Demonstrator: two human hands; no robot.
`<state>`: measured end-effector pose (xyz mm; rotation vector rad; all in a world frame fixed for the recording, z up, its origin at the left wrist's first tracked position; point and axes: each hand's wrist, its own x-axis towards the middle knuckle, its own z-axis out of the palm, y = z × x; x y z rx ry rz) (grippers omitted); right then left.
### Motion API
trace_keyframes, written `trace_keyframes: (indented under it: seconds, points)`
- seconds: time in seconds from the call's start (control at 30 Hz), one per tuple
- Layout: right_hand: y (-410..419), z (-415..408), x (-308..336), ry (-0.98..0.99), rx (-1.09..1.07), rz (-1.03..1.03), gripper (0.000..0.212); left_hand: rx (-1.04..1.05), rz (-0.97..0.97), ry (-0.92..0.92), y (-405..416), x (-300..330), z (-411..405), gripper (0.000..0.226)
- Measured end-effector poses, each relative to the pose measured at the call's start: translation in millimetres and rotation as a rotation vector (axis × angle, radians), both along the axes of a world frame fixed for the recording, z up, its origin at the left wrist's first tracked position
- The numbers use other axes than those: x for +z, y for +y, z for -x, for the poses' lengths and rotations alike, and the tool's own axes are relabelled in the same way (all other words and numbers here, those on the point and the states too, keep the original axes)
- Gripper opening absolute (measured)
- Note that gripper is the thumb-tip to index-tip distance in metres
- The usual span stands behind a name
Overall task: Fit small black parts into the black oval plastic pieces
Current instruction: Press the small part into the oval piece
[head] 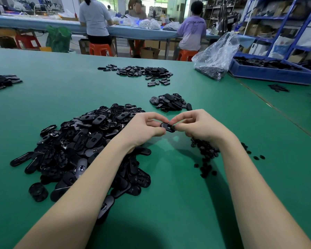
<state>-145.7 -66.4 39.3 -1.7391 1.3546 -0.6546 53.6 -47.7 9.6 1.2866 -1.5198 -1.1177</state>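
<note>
The green tabletop (169, 203) carries everything, and the big heap of black oval pieces (82, 146) on it serves as the landmark. Beyond the heap, toward the far edge, lies a flatter scatter of ovals (143, 71); far to the heap's right sits a blue tray (269, 72) full of dark parts, with a clear plastic bag (215, 56) just beside the tray on its heap side. A smaller pile of ovals (170, 102) lies just past the heap's right end. To the heap's right, nearer the person, a loose pile of small black parts (206, 157) is spread on the tabletop under the right wrist.

Both forearms reach in from the near edge, the left one crossing over the heap. The left hand (143, 132) and right hand (196, 126) meet above bare tabletop just right of the heap's top. Between them is one oval piece (167, 127): the left fingers (157, 129) are curled and pinch its left end, the right fingers (180, 125) are curled and pinch its right end. Whether a small part is already in it cannot be told.
</note>
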Motion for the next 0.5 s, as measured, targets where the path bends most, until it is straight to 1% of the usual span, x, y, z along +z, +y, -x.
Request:
trace_keyframes:
  seconds: [0.07, 0.13, 0.2, 0.37, 0.5]
  points:
    - [-1.8, -2.0, 0.2, -0.018, -0.048, 0.007, 0.004, 0.003, 0.014, -0.004, -0.3, 0.3, 0.8, 0.026]
    - [-4.5, -3.0, -1.0, -0.028, -0.095, 0.017, 0.016, 0.008, 0.027, -0.010, -0.3, 1.0, 1.9, 0.026]
    - [-6.4, -4.0, -1.9, -0.025, -0.125, 0.026, 0.021, 0.012, 0.034, -0.011, -0.4, 1.5, 2.9, 0.027]
    - [-8.5, -5.1, -2.8, 0.020, -0.171, 0.027, 0.019, 0.034, 0.053, -0.013, -0.8, 2.8, 5.3, 0.028]
    - [-9.1, -7.6, -3.4, -0.006, -0.231, 0.015, 0.015, 0.061, 0.079, -0.010, -1.3, 3.1, 5.0, 0.027]
